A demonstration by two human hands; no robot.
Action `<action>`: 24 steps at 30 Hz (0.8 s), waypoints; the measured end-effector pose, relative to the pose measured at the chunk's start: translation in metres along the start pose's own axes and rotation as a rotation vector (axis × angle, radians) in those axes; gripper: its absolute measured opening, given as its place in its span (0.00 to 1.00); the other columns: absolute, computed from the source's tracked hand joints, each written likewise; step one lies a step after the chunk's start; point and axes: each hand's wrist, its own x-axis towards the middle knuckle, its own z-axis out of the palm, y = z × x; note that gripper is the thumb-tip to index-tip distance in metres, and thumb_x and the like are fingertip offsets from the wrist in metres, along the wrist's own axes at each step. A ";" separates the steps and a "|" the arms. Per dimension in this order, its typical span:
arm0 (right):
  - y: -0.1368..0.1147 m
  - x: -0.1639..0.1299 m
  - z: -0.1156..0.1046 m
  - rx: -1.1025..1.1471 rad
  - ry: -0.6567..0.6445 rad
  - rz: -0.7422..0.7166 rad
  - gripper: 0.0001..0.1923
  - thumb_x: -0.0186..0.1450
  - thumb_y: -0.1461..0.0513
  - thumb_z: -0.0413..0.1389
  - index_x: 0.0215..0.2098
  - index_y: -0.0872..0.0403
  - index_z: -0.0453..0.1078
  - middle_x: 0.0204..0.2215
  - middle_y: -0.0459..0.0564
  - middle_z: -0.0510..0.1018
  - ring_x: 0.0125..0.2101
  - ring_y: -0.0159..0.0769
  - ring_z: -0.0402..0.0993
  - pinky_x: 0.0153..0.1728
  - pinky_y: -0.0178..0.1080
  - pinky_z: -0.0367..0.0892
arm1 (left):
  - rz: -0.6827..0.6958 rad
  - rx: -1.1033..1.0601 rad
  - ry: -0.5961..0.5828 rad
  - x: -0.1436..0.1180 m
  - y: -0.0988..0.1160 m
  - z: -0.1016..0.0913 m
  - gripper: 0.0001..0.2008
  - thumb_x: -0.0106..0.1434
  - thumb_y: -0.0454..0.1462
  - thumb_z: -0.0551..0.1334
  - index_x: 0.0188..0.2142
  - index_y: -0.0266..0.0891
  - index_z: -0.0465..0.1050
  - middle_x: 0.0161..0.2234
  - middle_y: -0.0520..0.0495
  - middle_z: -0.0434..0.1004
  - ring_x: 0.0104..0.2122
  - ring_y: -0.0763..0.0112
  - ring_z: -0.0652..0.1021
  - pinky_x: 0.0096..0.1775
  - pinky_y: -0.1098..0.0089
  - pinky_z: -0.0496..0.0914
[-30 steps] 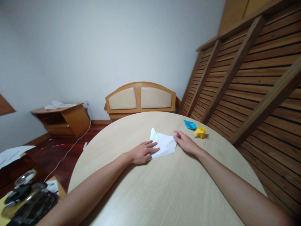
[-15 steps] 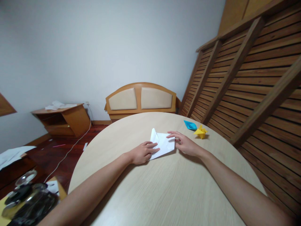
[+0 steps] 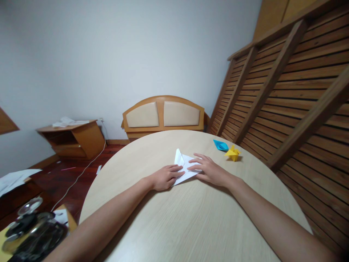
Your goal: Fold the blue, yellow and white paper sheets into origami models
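Note:
A white sheet of paper (image 3: 186, 173) lies on the round wooden table (image 3: 174, 225), with a folded flap standing up at its far left corner. My left hand (image 3: 165, 177) rests on the paper's left part, its fingers stretched out and pressing it against the tabletop. Across the right part of the sheet lies my right hand (image 3: 209, 170), fingers spread and covering the right edge. Neither hand grips the paper. Beyond my right hand sit a blue folded paper boat (image 3: 220, 145) and a yellow origami figure (image 3: 233, 154).
A slatted wooden frame (image 3: 300, 87) leans along the right side. Behind the table stands a padded headboard (image 3: 163, 112). On the left are a low cabinet (image 3: 87, 140) with papers on top and a glass-like dark object (image 3: 40, 236) near the front.
My right hand has moved left from the paper's right edge and now lies flatter over it. My left hand stays in place.

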 end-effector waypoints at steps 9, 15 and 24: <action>-0.023 0.009 0.001 0.094 -0.136 -0.084 0.13 0.68 0.64 0.53 0.47 0.50 0.77 0.45 0.51 0.81 0.46 0.41 0.76 0.48 0.41 0.66 | -0.010 -0.071 0.046 0.001 -0.002 0.005 0.25 0.72 0.41 0.50 0.66 0.38 0.57 0.66 0.41 0.59 0.66 0.62 0.59 0.66 0.59 0.53; -0.030 0.010 -0.005 0.054 -0.137 -0.006 0.16 0.73 0.56 0.48 0.43 0.52 0.77 0.42 0.53 0.82 0.42 0.41 0.76 0.44 0.39 0.66 | 0.023 -0.084 0.054 0.001 -0.001 0.004 0.25 0.73 0.43 0.47 0.66 0.38 0.57 0.66 0.41 0.59 0.66 0.61 0.60 0.66 0.57 0.54; -0.033 0.015 -0.003 -0.146 -0.034 0.108 0.12 0.72 0.55 0.51 0.42 0.52 0.75 0.36 0.52 0.82 0.39 0.44 0.77 0.42 0.42 0.63 | 0.093 -0.022 0.041 -0.001 0.001 0.005 0.28 0.69 0.38 0.53 0.67 0.42 0.54 0.68 0.42 0.56 0.66 0.57 0.59 0.65 0.53 0.55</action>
